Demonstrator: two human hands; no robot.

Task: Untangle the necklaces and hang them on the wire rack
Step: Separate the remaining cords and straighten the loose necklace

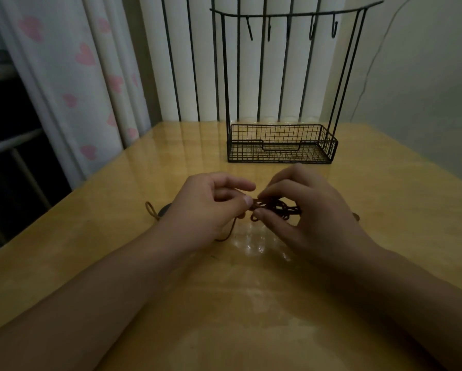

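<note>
A knotted bunch of dark brown cord necklaces (276, 207) is held just above the wooden table (251, 303), between my two hands. My left hand (205, 210) pinches one strand at the bunch's left end with thumb and fingers. My right hand (304, 210) pinches the tangle from the right with thumb and forefinger. A cord loop (151, 210) and a dark round pendant (165, 210) lie on the table left of my left hand; another strand hangs below it. The black wire rack (280, 143) stands behind, its hooks (311, 29) bare.
The rack has a mesh basket at its base and a top bar with several hooks. A heart-patterned curtain (85, 76) hangs at the left, a white radiator-like panel (197, 62) behind the table, a wall at the right. The table edge runs along the left.
</note>
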